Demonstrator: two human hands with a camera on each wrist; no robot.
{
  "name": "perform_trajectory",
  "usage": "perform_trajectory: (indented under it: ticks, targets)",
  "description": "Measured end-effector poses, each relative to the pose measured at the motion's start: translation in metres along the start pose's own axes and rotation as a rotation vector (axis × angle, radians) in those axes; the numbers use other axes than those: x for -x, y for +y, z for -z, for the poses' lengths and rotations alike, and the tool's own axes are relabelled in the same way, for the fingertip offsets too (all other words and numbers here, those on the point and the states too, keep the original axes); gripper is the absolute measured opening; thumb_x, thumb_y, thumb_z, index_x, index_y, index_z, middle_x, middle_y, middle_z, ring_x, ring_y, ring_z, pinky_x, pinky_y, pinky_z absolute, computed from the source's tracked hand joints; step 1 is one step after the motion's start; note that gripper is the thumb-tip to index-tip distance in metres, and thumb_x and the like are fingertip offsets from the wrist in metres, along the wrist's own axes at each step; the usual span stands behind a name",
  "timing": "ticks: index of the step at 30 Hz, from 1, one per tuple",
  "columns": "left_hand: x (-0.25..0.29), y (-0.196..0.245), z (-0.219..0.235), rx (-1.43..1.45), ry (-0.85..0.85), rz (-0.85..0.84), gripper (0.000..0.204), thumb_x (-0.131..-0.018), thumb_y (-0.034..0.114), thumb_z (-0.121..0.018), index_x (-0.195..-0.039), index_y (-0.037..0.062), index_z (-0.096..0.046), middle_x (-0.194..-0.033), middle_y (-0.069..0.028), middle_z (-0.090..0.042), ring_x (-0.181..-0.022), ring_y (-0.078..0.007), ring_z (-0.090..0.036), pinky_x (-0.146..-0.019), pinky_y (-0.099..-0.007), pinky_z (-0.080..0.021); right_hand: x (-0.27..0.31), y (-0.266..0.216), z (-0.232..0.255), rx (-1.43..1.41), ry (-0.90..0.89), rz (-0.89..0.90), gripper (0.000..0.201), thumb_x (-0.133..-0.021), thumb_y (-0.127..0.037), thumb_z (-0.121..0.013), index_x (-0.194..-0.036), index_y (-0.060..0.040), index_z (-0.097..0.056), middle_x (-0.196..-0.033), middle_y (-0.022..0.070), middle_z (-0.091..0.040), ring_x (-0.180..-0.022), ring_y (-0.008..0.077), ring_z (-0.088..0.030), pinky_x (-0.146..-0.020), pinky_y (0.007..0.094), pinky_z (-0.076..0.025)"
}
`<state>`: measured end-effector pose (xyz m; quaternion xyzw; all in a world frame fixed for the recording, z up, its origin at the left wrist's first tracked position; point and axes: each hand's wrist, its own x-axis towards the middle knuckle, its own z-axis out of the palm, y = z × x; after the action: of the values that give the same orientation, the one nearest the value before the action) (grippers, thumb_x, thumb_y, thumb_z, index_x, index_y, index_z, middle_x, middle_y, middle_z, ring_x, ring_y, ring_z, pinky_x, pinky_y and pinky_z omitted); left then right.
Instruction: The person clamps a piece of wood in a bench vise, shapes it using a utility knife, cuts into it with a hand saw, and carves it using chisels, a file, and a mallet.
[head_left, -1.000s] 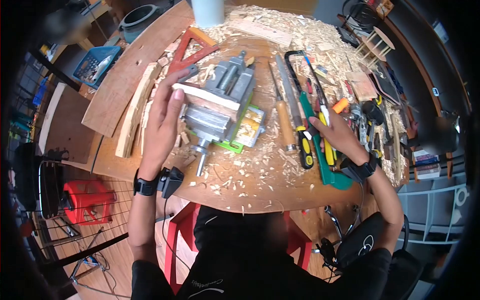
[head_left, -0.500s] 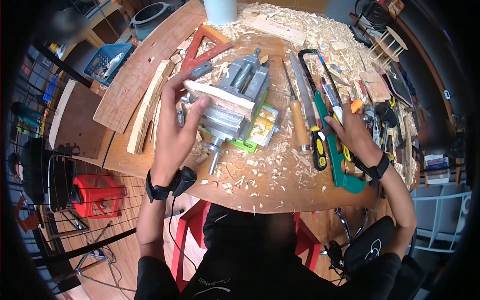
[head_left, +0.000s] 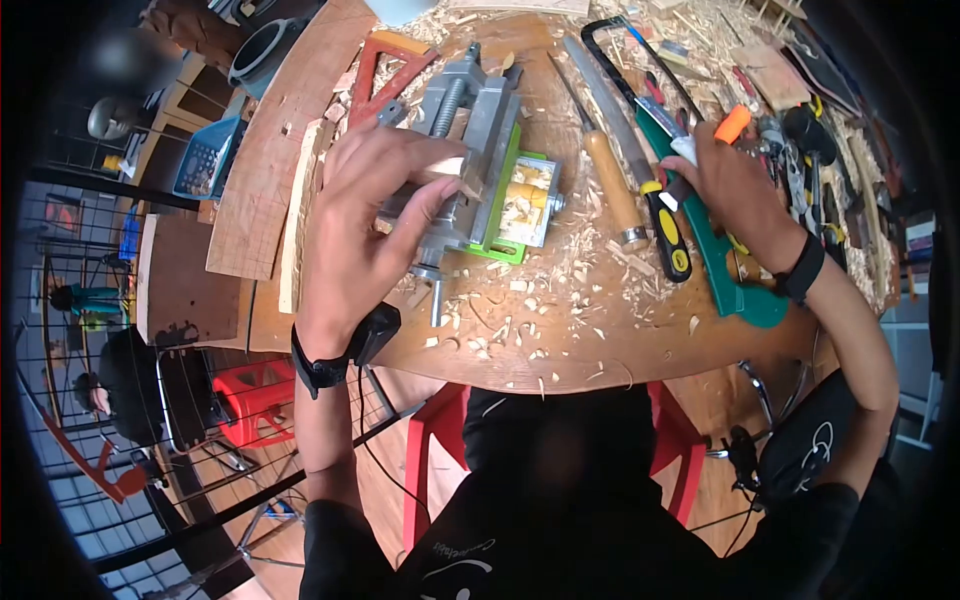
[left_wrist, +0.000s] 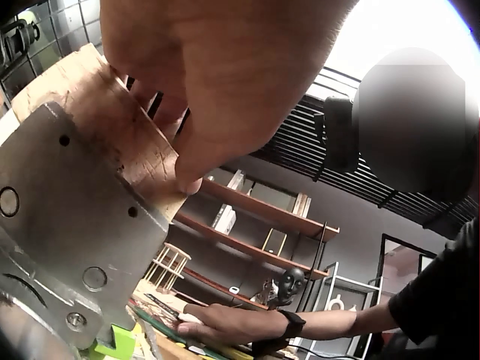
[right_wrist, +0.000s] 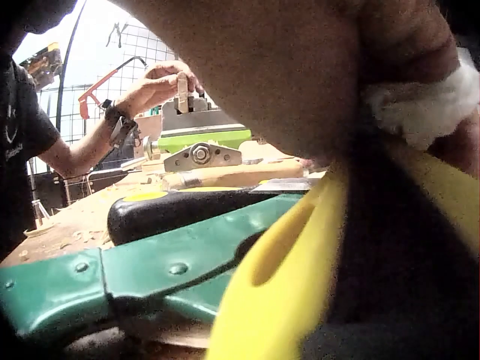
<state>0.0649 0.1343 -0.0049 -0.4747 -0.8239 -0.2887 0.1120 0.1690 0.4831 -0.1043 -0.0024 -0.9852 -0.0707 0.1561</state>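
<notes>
In the left wrist view the left hand (left_wrist: 217,71) pinches a piece of wood (left_wrist: 94,97) that stands behind the grey side of the vise (left_wrist: 67,217); the thumb bends onto the near end, the other fingers curl round the far face. The step looks like seating or steadying the wood — best done with it pressed straight and level and the fingertips above the closing faces; how tightly the vise grips cannot be told. Farther off, the right hand (left_wrist: 232,324) rests over the tools. In the right wrist view it looms above a yellow handle (right_wrist: 277,277) and a green saw handle (right_wrist: 172,262), near a white thing (right_wrist: 420,112); its fingers are mostly hidden, so I cannot tell whether it has hold of anything. In the head view the wood is at the vise's top, largely under the left hand, and the vise's crank (head_left: 437,302) points at the front edge of the table (head_left: 600,372). Only shavings (head_left: 530,325) lie between crank and edge, which should leave room to turn it — whereas the right side is crowded, with a wooden-handled tool (head_left: 612,180) lying between vise and saw, so a sideways reach should go over the tools.
</notes>
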Motion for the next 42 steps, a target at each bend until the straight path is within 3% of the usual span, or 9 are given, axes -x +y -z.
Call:
perform_trajectory:
  ticks: [7, 13, 15, 19, 23, 25, 29, 32, 42]
  targets:
    - [-0.003, 0.003, -0.001, 0.054, -0.061, 0.071, 0.018, -0.086, 0.008, -0.069, -0.103, 0.0025, -0.07, -0.1, -0.0109, -0.069, -0.096, -0.0276, -0.061, -0.093, -0.037, -0.041, -0.001, 0.006, -0.001, 0.003, -0.048, -0.016, 0.047, -0.1, -0.049, -0.051, -0.101, -0.0016, -0.049, -0.06, 0.0156, -0.061, -0.057, 0.0327, -0.067, -0.045, 0.038, -0.051]
    - [-0.004, 0.005, -0.002, 0.043, -0.087, 0.09, 0.021, -0.086, 0.012, -0.067, -0.106, 0.007, -0.071, -0.103, -0.0073, -0.07, -0.097, -0.0246, -0.059, -0.098, -0.0368, -0.037, -0.006, 0.008, 0.004, -0.041, 0.032, 0.008, 0.046, -0.101, -0.048, -0.052, -0.096, -0.0022, -0.051, -0.061, 0.0173, -0.062, -0.059, 0.0349, -0.067, -0.05, 0.0417, -0.053]
    - [-0.003, 0.005, -0.002, 0.041, -0.089, 0.092, 0.022, -0.087, 0.013, -0.066, -0.107, 0.008, -0.071, -0.103, -0.0066, -0.07, -0.097, -0.0245, -0.058, -0.099, -0.0373, -0.036, -0.011, 0.008, 0.011, 0.002, -0.065, -0.074, 0.048, -0.1, -0.048, -0.054, -0.096, -0.0007, -0.051, -0.063, 0.0179, -0.063, -0.062, 0.0372, -0.067, -0.052, 0.0436, -0.053]
    - [-0.001, 0.003, -0.004, 0.048, -0.076, 0.09, 0.023, -0.087, 0.013, -0.064, -0.109, 0.0096, -0.071, -0.103, -0.0061, -0.07, -0.099, -0.0248, -0.058, -0.1, -0.0388, -0.035, -0.012, -0.003, 0.03, -0.15, -0.043, -0.053, 0.05, -0.099, -0.048, -0.056, -0.1, 0.002, -0.054, -0.066, 0.019, -0.064, -0.066, 0.0392, -0.068, -0.058, 0.0455, -0.054]
    - [0.001, 0.001, -0.003, 0.068, -0.062, 0.096, 0.023, -0.089, 0.013, -0.063, -0.11, 0.0099, -0.071, -0.103, -0.0065, -0.07, -0.101, -0.025, -0.058, -0.102, -0.039, -0.034, -0.009, -0.022, 0.034, -0.289, 0.006, 0.085, 0.05, -0.099, -0.048, -0.056, -0.101, 0.0018, -0.063, -0.073, 0.019, -0.068, -0.072, 0.0392, -0.069, -0.068, 0.0474, -0.055]
    - [0.002, 0.001, -0.003, 0.118, -0.066, 0.114, 0.022, -0.09, 0.013, -0.063, -0.109, 0.0086, -0.071, -0.105, -0.0081, -0.069, -0.103, -0.0255, -0.059, -0.102, -0.039, -0.036, -0.008, -0.035, 0.042, -0.371, -0.294, 0.065, 0.051, -0.097, -0.048, -0.058, -0.098, 0.0023, -0.065, -0.075, 0.0198, -0.068, -0.071, 0.0393, -0.068, -0.068, 0.0474, -0.055]
    - [0.006, -0.008, -0.001, 0.139, 0.013, 0.074, 0.02, -0.09, 0.009, -0.064, -0.109, 0.0058, -0.07, -0.107, -0.0094, -0.069, -0.104, -0.0262, -0.06, -0.098, -0.0383, -0.041, -0.014, -0.053, 0.028, -0.415, -0.375, 0.088, 0.053, -0.094, -0.048, -0.061, -0.081, 0.0025, -0.068, -0.074, 0.0224, -0.066, -0.071, 0.0396, -0.067, -0.068, 0.0482, -0.053]
    - [0.01, -0.016, 0.005, 0.093, 0.098, 0.026, 0.021, -0.089, 0.006, -0.068, -0.109, 0.0028, -0.069, -0.108, -0.0107, -0.068, -0.103, -0.0276, -0.061, -0.092, -0.0374, -0.045, -0.015, -0.065, 0.027, -0.448, -0.282, 0.075, 0.053, -0.093, -0.046, -0.063, -0.074, 0.0033, -0.067, -0.075, 0.0238, -0.065, -0.072, 0.0399, -0.067, -0.068, 0.0498, -0.052]
    - [0.018, -0.028, 0.012, 0.163, 0.107, 0.098, 0.022, -0.09, 0.003, -0.066, -0.111, 0.0006, -0.066, -0.11, -0.0136, -0.067, -0.099, -0.0276, -0.063, -0.09, -0.0363, -0.048, -0.03, -0.071, 0.018, -0.469, -0.32, 0.009, 0.045, -0.09, -0.037, -0.065, -0.076, 0.0056, -0.066, -0.075, 0.0279, -0.063, -0.075, 0.0433, -0.065, -0.069, 0.0513, -0.05]
